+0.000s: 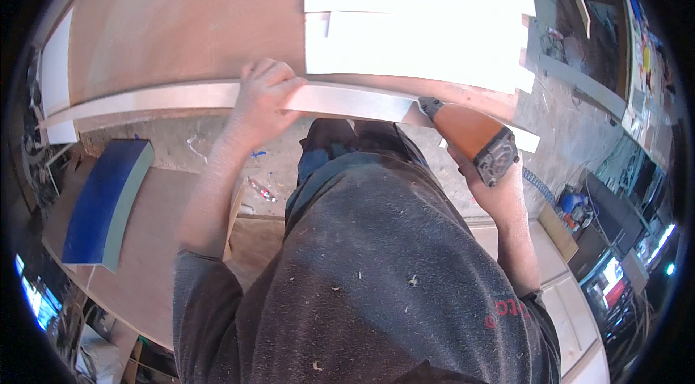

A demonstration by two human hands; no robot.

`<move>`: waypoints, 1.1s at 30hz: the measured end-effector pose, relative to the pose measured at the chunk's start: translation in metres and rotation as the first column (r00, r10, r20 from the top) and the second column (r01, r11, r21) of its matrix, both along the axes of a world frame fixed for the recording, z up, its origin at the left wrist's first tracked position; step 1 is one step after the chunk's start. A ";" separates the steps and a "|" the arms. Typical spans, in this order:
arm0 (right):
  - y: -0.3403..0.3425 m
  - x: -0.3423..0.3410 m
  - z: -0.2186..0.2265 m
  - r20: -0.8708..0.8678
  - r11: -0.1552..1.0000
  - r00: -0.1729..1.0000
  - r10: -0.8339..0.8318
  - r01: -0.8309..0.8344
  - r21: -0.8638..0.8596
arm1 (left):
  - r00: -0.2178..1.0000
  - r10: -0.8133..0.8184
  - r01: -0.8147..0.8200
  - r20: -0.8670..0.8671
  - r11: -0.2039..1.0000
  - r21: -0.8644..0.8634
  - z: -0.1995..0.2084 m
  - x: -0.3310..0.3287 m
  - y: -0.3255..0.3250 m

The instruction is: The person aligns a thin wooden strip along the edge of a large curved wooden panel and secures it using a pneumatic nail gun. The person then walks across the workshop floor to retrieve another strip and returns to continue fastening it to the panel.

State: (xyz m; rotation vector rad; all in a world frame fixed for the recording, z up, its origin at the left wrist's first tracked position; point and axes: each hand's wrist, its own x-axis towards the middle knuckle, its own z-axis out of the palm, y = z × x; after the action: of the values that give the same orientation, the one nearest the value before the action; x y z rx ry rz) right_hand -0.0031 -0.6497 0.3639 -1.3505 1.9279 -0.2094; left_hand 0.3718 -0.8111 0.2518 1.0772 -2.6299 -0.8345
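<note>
A long pale wooden strip (177,96) lies along the near edge of a large brown wooden board (174,22). My left hand (269,98) is closed over this strip near its middle, fingers wrapped over the far side. In my right hand (483,185) is an orange and black nail gun (469,129), its nose at the strip toward the right end. The gun's body hides part of my right fingers. White rectangular sheets (413,40) lie overlapping on the board beyond the strip.
A curved blue panel (105,203) with a pale green edge rests on a brown surface (156,239) to my left. A coiled blue air hose (539,187) hangs at right, near black equipment (612,210). Debris (262,188) lies on the floor.
</note>
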 end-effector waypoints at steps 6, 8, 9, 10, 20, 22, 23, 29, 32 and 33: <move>0.037 -0.043 0.013 0.070 0.923 0.923 -0.377 0.381 -0.053 | 0.998 -0.022 0.015 -0.054 0.992 -0.122 -0.007 -0.110 0.041; 0.047 -0.052 0.017 0.016 0.925 0.931 -0.366 0.365 -0.102 | 1.000 -0.017 0.016 -0.004 0.981 -0.194 -0.012 -0.126 0.049; 0.050 -0.056 0.019 0.028 0.914 0.916 -0.399 0.400 -0.062 | 1.000 0.007 -0.004 0.015 0.971 -0.240 -0.014 -0.131 0.054; 0.052 -0.059 0.020 0.042 0.912 0.912 -0.407 0.409 -0.038 | 0.999 0.036 -0.025 0.030 0.957 -0.289 -0.017 -0.135 0.057; 0.044 -0.041 0.016 0.100 0.930 0.925 -0.368 0.367 0.022 | 0.996 0.080 -0.085 -0.027 0.945 -0.315 -0.031 -0.127 0.072; 0.044 -0.041 0.012 0.065 0.955 0.955 -0.289 0.284 0.084 | 0.993 0.096 -0.112 -0.063 0.940 -0.324 -0.034 -0.127 0.073; 0.045 -0.041 0.011 0.030 0.963 0.969 -0.244 0.239 0.126 | 0.992 0.098 -0.119 -0.080 0.936 -0.330 -0.036 -0.127 0.074; 0.041 -0.035 0.003 -0.076 0.993 0.993 -0.090 0.095 0.067 | 0.987 0.098 -0.137 -0.127 0.926 -0.351 -0.041 -0.128 0.076; 0.035 -0.033 0.005 -0.002 0.986 0.991 -0.133 0.133 0.097 | 0.988 0.091 -0.131 -0.126 0.924 -0.360 -0.040 -0.128 0.075; 0.032 -0.032 0.005 -0.014 0.985 0.991 -0.136 0.136 0.104 | 0.988 0.089 -0.129 -0.126 0.927 -0.353 -0.040 -0.128 0.074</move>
State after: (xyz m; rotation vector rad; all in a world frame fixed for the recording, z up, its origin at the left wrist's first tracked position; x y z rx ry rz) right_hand -0.0353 -0.6173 0.3693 -1.1542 2.0105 -0.1678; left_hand 0.2440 -0.7372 0.2115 1.0320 -2.4735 -0.3527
